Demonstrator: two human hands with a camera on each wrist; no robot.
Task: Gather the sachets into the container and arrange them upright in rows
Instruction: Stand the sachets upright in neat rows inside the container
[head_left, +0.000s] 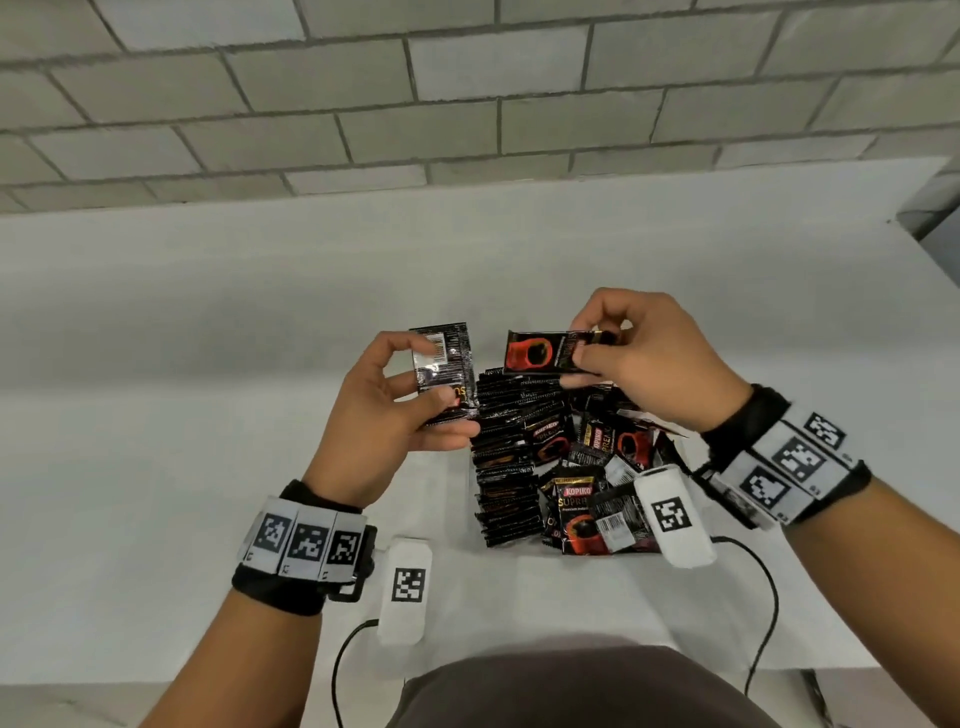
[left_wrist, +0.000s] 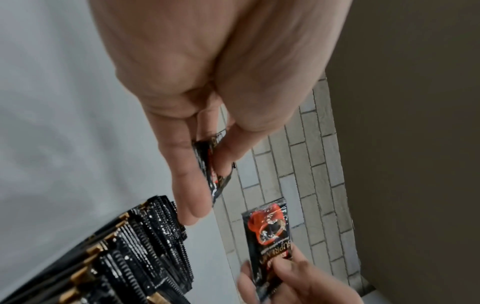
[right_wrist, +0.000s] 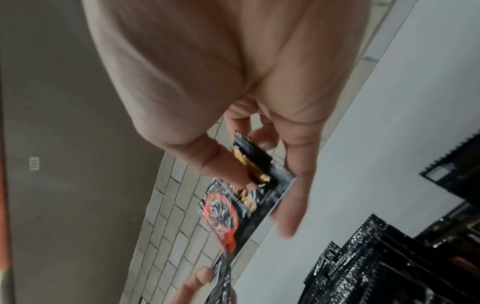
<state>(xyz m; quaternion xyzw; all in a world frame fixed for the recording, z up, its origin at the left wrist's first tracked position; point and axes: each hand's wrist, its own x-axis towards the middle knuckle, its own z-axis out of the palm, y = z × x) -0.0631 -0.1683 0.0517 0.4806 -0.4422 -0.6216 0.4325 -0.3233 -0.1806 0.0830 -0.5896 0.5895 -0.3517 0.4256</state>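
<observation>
My left hand (head_left: 439, 371) pinches one black sachet (head_left: 457, 358) upright, barcode side toward me, just left of the pile. My right hand (head_left: 592, 345) pinches a second sachet (head_left: 540, 353) by one end, lying sideways with its red cup print showing, above the back of the pile. Below them a row of upright sachets (head_left: 506, 462) runs front to back, with loose sachets (head_left: 587, 499) heaped to its right. The container's walls are hard to tell from the white table. The left wrist view shows the left-held sachet (left_wrist: 218, 179), the right-held sachet (left_wrist: 270, 230) and the row (left_wrist: 145, 246).
A white table (head_left: 156, 364) ends at a grey brick wall (head_left: 467, 104). Two white tagged blocks with black cables hang near my wrists: one (head_left: 405, 587) at front left, one (head_left: 675, 514) over the pile's right front. The table's right edge (head_left: 924, 249) is near.
</observation>
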